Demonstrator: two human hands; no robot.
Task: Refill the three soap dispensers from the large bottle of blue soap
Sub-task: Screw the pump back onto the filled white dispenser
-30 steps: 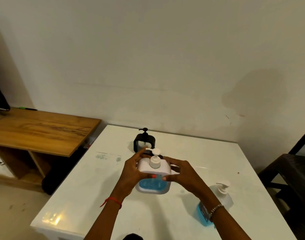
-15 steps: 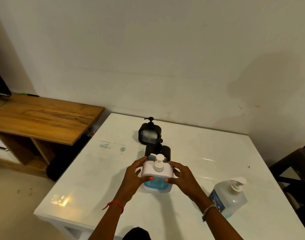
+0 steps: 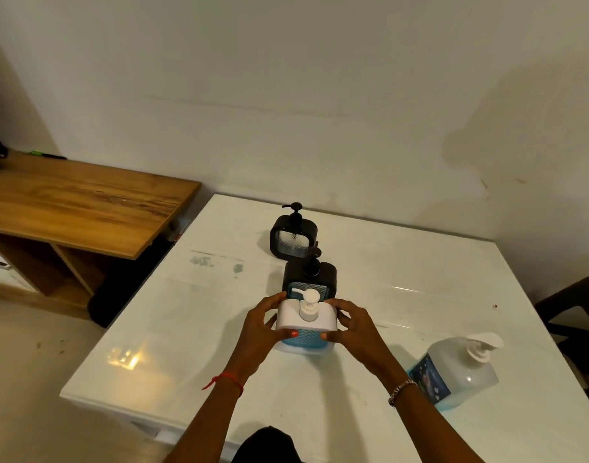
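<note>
**While both hands hold the white dispenser, the empty one waits at the far end of the row**

Because the white dispenser [image 3: 307,324] sits directly ahead of the person, cupped from both sides, it is the nearest of three set in a line running away toward the wall. The left hand [image 3: 263,324] wraps its left side and the right hand [image 3: 353,327] its right, thumbs across the front; blue soap shows through its lower window and its pump stands upright with the spout pointing left. It rests on the worktop [image 3: 186,329], or very close to it; I cannot tell which.

Just behind it, touching or nearly so, stands a black dispenser [image 3: 315,274] whose window also shows blue. Farther along the same line stands a second black dispenser [image 3: 293,237], and its window looks clear, so I judge it not yet filled.

The large bottle [image 3: 453,372] leans well off to the right, near the right forearm, pump on and only a little blue at its base. The right hand is the nearer one to fetch it; the far dispenser lies straight ahead, past the other two.
</note>
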